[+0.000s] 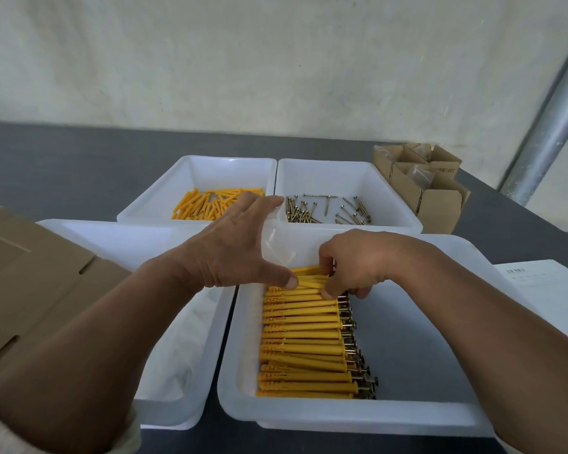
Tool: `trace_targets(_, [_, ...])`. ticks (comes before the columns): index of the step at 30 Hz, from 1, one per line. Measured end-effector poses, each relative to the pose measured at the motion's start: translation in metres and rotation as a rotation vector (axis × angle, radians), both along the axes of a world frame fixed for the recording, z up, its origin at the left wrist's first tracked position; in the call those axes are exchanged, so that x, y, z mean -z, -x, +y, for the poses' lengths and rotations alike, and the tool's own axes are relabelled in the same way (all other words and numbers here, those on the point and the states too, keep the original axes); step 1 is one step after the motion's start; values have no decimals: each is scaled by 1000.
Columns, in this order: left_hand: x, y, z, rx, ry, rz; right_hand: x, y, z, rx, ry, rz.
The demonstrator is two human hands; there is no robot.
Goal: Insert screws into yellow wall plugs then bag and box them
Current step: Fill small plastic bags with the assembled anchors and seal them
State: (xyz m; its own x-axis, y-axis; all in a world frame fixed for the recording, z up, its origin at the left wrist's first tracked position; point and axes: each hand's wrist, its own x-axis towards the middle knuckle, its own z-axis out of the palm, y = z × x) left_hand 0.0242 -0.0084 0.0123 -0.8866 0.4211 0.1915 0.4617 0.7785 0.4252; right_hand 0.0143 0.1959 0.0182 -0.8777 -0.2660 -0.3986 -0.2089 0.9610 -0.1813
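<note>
A long row of yellow wall plugs with screws in them (304,339) lies in the near right white tray (423,371). My right hand (354,260) pinches a few plugs (310,277) at the far end of that row. My left hand (233,244) holds a clear plastic bag (277,240) just beside them, its thumb close to the plug tips. Loose yellow plugs (210,204) fill the far left tray (164,191). Loose brass screws (325,209) lie in the far right tray (391,194).
A white tray (128,244) with clear bags sits under my left forearm. Flat cardboard (30,273) lies at the left. Open small cardboard boxes (423,181) stand at the back right. A printed sheet (551,290) lies at the right, a metal post (551,126) behind it.
</note>
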Motion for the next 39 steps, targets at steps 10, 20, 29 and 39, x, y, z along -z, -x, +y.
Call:
trace_targets(10, [-2,-1,-1,-2,-2,-18,-1,-1,-1,-52,-3,77])
trace_targets(20, [-1,-2,-1,-3,4,-22,-2,2,0,-99,16,229])
trace_targets(29, [2,2,-3,-8,7,-6,-2,5,1,-52,285,256])
trace_targets(39, [1,3,-7,-23,-58,-3,-23,5,10,177,657,610])
